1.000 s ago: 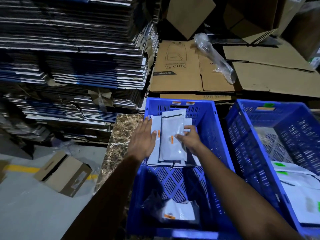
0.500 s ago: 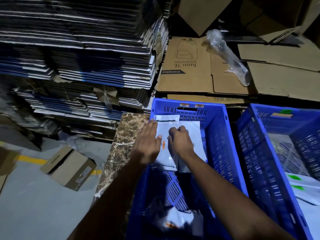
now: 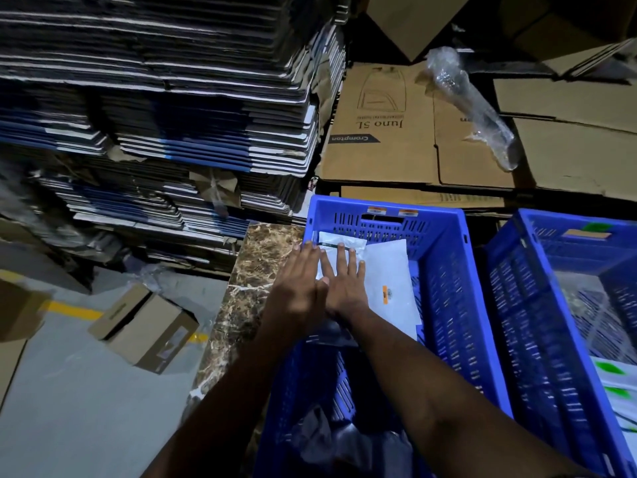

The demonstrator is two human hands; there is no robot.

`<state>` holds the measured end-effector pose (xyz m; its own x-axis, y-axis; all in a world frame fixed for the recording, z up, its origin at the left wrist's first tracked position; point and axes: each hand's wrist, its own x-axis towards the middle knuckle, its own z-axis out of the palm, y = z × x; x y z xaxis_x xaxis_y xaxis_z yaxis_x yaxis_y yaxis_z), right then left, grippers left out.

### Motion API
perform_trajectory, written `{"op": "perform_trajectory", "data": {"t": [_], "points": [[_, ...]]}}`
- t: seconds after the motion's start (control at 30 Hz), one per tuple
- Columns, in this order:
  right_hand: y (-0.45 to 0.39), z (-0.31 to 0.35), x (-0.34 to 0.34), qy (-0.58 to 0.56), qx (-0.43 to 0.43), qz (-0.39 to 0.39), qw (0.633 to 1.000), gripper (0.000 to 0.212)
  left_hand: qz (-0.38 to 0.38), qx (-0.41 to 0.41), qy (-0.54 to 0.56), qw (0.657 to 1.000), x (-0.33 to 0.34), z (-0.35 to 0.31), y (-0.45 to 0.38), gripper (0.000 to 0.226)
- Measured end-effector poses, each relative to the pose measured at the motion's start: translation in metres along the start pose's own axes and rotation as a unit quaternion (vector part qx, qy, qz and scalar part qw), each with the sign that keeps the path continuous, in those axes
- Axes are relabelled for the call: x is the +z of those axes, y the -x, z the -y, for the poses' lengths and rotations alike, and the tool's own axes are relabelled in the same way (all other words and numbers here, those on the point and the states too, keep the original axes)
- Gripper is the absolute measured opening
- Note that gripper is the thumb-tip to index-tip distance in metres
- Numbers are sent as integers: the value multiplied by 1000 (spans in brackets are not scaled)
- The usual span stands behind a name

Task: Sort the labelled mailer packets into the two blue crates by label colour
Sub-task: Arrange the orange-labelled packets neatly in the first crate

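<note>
While a crumpled packet [image 3: 348,439] is lying in shadow at the bottom centre of the frame, inside the left crate [image 3: 444,270], both forearms are reaching up the picture over it. Half a second ago the right hand [image 3: 344,284] was curled on the orange-labelled mailer stack [image 3: 386,281]; now it is lying flat with fingers spread, and the left hand [image 3: 300,288] is pressing flat beside it, touching it. Neither is gripping anything. That suggests the stack is being settled at the crate's far end, so this packet is placed. At the right edge, green-labelled packets [image 3: 617,377] are sitting in the right crate [image 3: 510,305].
</note>
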<state>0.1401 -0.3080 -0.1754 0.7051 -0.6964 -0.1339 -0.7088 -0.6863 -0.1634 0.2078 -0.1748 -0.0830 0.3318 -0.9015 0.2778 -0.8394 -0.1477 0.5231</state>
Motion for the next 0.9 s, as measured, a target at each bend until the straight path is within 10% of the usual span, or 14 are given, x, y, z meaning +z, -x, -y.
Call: {"op": "perform_trajectory", "data": {"t": [0.57,0.9], "points": [[2,-2,-6,-1,-12,27,1000,65,-13,-5,-47,999,2,-1,1,56],[94,-32,-58,-166,-10,-148,975,23,60,-69,-106,990,-7,-14,-3,62]]}}
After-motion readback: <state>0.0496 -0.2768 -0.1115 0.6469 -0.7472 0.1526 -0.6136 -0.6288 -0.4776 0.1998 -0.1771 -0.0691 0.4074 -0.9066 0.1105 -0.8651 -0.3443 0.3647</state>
